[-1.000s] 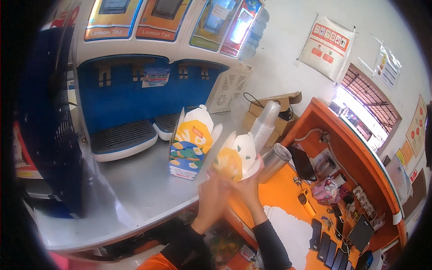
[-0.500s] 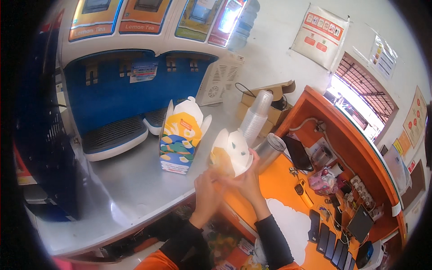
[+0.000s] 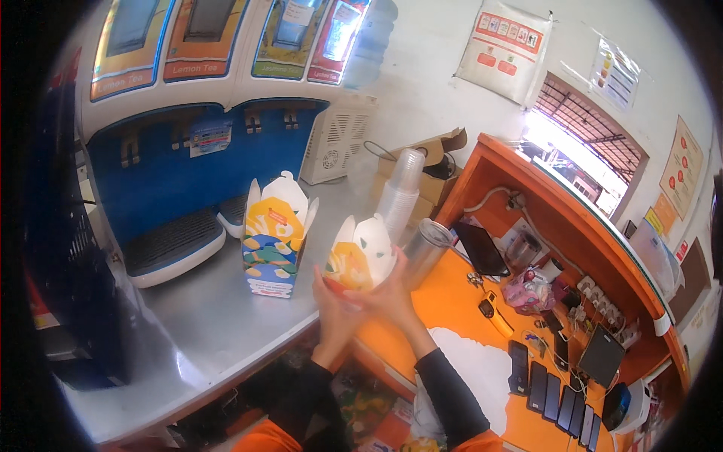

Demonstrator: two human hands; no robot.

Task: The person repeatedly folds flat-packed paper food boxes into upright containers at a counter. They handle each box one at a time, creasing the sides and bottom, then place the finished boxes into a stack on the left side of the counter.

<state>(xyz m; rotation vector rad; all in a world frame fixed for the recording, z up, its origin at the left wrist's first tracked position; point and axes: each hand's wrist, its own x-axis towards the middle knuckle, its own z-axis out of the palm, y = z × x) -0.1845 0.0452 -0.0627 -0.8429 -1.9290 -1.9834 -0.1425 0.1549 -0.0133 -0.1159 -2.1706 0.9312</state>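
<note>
Between my two hands is a paper takeaway box [image 3: 354, 260], yellow and white with its white top flaps standing up. My left hand [image 3: 335, 313] wraps round its left side and lower part. On the opposite side, the fingers of my right hand [image 3: 393, 297] close round the box. To the left, a taller stack of takeaway boxes [image 3: 273, 256], blue, yellow and white with raised flaps, stands on the metal counter [image 3: 203, 324]. White flat sheets [image 3: 471, 377] with a wavy edge lie by my right forearm.
Behind stands a blue and white drink dispenser [image 3: 203, 162]. Stacked clear plastic cups [image 3: 399, 196], a metal tumbler [image 3: 428, 248] and a cardboard box [image 3: 433, 181] stand beyond my hands. Several phones [image 3: 553, 399] and a yellow handheld device [image 3: 495, 314] lie on the orange desk [image 3: 452, 301].
The box in my hands has turned upright, showing more of its yellow printed side. My left hand has shifted up round its side. The whole view has swung slightly to the right.
</note>
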